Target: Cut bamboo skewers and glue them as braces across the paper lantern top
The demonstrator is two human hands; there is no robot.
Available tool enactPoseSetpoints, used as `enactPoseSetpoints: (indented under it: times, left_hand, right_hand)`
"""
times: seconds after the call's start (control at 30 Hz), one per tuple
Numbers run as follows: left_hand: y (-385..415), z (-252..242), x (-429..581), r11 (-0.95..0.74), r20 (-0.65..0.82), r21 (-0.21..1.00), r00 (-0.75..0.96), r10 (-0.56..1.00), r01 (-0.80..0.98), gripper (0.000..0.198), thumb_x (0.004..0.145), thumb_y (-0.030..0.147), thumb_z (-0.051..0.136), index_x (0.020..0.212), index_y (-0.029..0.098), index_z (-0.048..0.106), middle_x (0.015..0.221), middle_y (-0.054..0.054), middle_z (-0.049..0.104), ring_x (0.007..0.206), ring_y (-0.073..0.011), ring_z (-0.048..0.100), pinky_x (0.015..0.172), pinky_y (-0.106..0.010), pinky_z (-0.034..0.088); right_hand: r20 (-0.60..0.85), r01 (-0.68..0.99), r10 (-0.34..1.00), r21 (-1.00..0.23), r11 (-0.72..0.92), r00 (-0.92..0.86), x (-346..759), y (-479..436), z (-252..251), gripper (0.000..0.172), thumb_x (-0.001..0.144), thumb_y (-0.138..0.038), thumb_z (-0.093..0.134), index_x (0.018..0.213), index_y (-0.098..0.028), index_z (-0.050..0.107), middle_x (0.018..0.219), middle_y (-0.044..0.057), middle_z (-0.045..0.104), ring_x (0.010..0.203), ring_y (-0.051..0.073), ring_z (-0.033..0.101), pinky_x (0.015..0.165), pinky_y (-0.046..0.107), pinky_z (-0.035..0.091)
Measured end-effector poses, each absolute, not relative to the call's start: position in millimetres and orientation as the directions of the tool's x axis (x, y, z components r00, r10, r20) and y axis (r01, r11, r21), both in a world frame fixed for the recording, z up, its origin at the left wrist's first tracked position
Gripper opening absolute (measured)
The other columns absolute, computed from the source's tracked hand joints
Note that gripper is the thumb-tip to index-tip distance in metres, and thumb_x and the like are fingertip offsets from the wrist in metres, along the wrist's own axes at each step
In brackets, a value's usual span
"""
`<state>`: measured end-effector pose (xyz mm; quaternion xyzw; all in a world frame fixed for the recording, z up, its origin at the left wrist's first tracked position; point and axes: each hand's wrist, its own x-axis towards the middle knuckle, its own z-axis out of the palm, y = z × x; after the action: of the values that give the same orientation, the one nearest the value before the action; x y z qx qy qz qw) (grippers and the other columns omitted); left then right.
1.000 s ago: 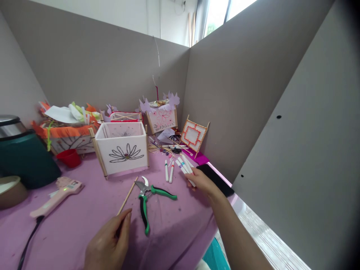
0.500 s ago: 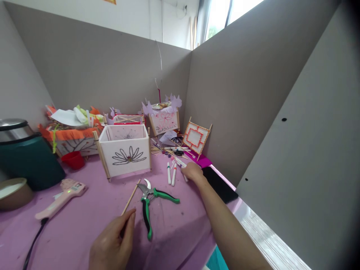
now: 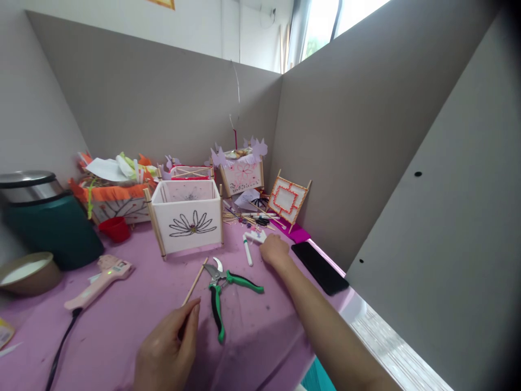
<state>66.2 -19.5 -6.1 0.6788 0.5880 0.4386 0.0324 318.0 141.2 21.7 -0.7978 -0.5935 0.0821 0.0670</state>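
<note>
My left hand (image 3: 173,342) is pinching a thin wooden stick (image 3: 196,281) that points up and away over the table. Green-and-black pruning shears (image 3: 220,288) lie just right of it with spread handles, their blade close to the stick's tip. Farther right, my right hand (image 3: 275,250) is curled low over the table on a white marker, mostly hidden beneath the fingers. White marker ends (image 3: 256,236) show at the fingertips. A marker with a green cap (image 3: 247,251) lies to the left of that hand.
A white box with a drawn flower (image 3: 191,228) stands ahead. On the left are a pink glue gun (image 3: 101,282), a red cup (image 3: 115,230) and a green flask (image 3: 52,228). A black phone (image 3: 319,267) lies near the right edge. Sticks and decorated boxes (image 3: 242,174) fill the back.
The red-capped marker beside the green-capped one is gone from its spot. My right hand has shifted slightly away from me, with markers bunched at its fingertips. My left hand keeps the stick.
</note>
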Motion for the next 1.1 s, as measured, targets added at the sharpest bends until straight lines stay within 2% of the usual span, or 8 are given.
enactPoseSetpoints:
  times: [0.2, 0.3, 0.43, 0.53, 0.63, 0.8, 0.93, 1.1]
  left_hand:
    - [-17.2, -9.9, 68.4, -0.328, 0.552, 0.558, -0.047, 0.832, 0.762, 0.027, 0.086, 0.037, 0.053, 0.096, 0.020, 0.071, 0.091, -0.003, 0.076, 0.076, -0.0173, 0.071, 0.068, -0.023, 0.053]
    - [-15.2, -8.5, 72.2, -0.332, 0.544, 0.560, -0.035, 0.839, 0.759, 0.025, 0.086, 0.035, 0.054, 0.098, 0.021, 0.072, 0.094, -0.003, 0.076, 0.080, -0.0177, 0.071, 0.070, -0.024, 0.053]
    - [-15.2, -4.1, 75.7, -0.317, 0.504, 0.603, -0.040, 0.863, 0.732, 0.024, 0.086, 0.034, 0.054, 0.097, 0.022, 0.072, 0.092, -0.003, 0.076, 0.077, -0.0179, 0.070, 0.069, -0.024, 0.053]
    - [-14.6, -2.0, 77.0, -0.284, 0.442, 0.647, -0.045, 0.896, 0.707, 0.024, 0.087, 0.034, 0.053, 0.097, 0.022, 0.072, 0.091, -0.002, 0.075, 0.075, -0.0167, 0.069, 0.066, -0.022, 0.053]
    - [-9.9, 3.2, 79.0, -0.295, 0.446, 0.645, -0.034, 0.894, 0.705, 0.027, 0.090, 0.036, 0.049, 0.103, 0.022, 0.068, 0.093, -0.003, 0.073, 0.068, -0.0153, 0.067, 0.061, -0.023, 0.052]
    - [2.9, 22.8, 79.8, -0.498, 0.667, 0.283, 0.204, 0.716, 0.820, 0.043, 0.089, 0.024, 0.048, 0.132, 0.015, 0.047, 0.128, -0.016, 0.055, 0.113, -0.0274, 0.054, 0.092, -0.042, 0.046]
    - [5.3, 34.4, 73.6, -0.582, 0.432, 0.014, 0.520, 0.737, 0.813, 0.023, 0.088, 0.014, 0.045, 0.102, 0.018, 0.063, 0.096, -0.009, 0.068, 0.084, -0.0263, 0.062, 0.072, -0.041, 0.046]
    - [-2.8, 39.1, 68.7, -0.662, 0.249, -0.067, 0.655, 0.713, 0.746, 0.022, 0.087, 0.010, 0.045, 0.076, 0.020, 0.062, 0.070, -0.002, 0.067, 0.063, -0.0219, 0.063, 0.062, -0.035, 0.041]
  right_hand:
    - [0.108, 0.956, 0.962, -0.183, -0.228, 0.250, 312.4, 142.8, 33.2, 0.045, 0.088, -0.034, 0.050, 0.124, -0.007, 0.054, 0.133, 0.025, 0.048, 0.126, 0.035, 0.040, 0.099, 0.047, 0.032]
    - [0.108, 0.972, 0.985, -0.208, -0.111, 0.135, 287.8, 137.2, 21.3, 0.042, 0.087, -0.042, 0.051, 0.113, -0.011, 0.062, 0.122, 0.020, 0.059, 0.119, 0.031, 0.048, 0.096, 0.040, 0.035]
    - [0.034, 0.962, 0.993, -0.253, -0.101, 0.113, 273.8, 134.6, 12.0, 0.027, 0.086, -0.024, 0.051, 0.101, -0.007, 0.066, 0.099, 0.021, 0.069, 0.096, 0.029, 0.064, 0.078, 0.034, 0.043]
    - [0.040, 0.952, 0.996, -0.297, -0.068, 0.083, 280.2, 125.5, 19.1, 0.025, 0.088, -0.019, 0.045, 0.100, -0.006, 0.063, 0.100, 0.023, 0.067, 0.095, 0.028, 0.064, 0.075, 0.032, 0.042]
    - [0.078, 0.927, 0.996, -0.368, 0.074, -0.049, 285.3, 97.7, 30.2, 0.024, 0.094, -0.025, 0.039, 0.099, -0.013, 0.059, 0.098, 0.014, 0.069, 0.091, 0.021, 0.064, 0.073, 0.027, 0.041]
    - [0.195, 0.725, 0.888, -0.519, 0.453, -0.416, 279.9, 31.7, 50.4, 0.020, 0.097, -0.031, 0.036, 0.092, -0.020, 0.053, 0.089, 0.003, 0.065, 0.078, 0.015, 0.060, 0.066, 0.023, 0.039]
    - [0.190, 0.702, 0.796, -0.385, 0.599, -0.575, 271.6, 0.3, 69.0, 0.017, 0.095, -0.032, 0.041, 0.096, -0.020, 0.053, 0.095, 0.004, 0.065, 0.081, 0.018, 0.060, 0.068, 0.028, 0.040]
    - [0.164, 0.703, 0.707, -0.090, 0.705, -0.688, 263.0, -7.6, 67.2, 0.021, 0.094, -0.035, 0.047, 0.090, -0.017, 0.056, 0.081, 0.004, 0.066, 0.066, 0.018, 0.059, 0.054, 0.029, 0.036]
